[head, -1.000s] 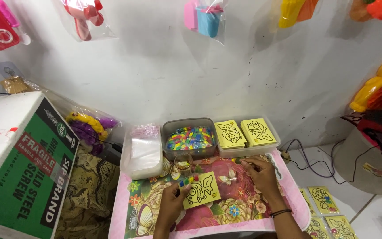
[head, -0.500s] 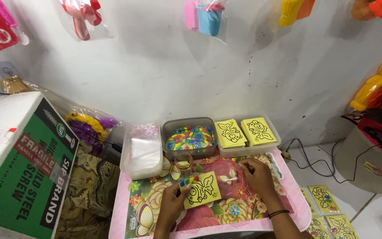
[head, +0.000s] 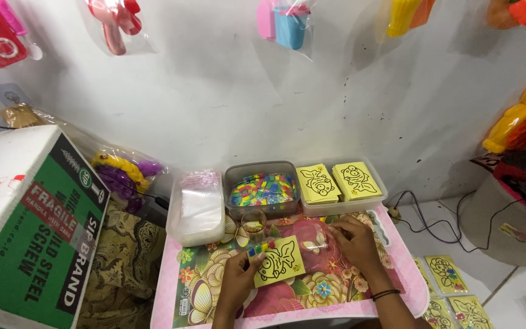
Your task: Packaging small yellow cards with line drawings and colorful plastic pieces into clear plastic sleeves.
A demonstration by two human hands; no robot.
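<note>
My left hand (head: 238, 281) holds a yellow picture card (head: 280, 262) with a black line drawing of a fish, flat on the floral pink table (head: 214, 286). A few small coloured pieces sit at the card's upper left corner. My right hand (head: 353, 241) rests on the table to the right, its fingertips on a thin clear plastic sleeve (head: 313, 241); I cannot tell whether it grips it. Behind, a clear box (head: 263, 187) holds several small coloured packets, and a tray (head: 339, 183) carries two stacks of yellow cards.
A stack of clear plastic bags (head: 197, 207) lies at the table's back left. A green and white carton (head: 31, 225) stands at left. Packaged toys hang on the white wall. More yellow cards (head: 452, 286) lie on the floor at right, near cables (head: 427, 213).
My right hand has slid left from the table's right side toward the card, onto the clear sleeve. The left hand and card have barely moved.
</note>
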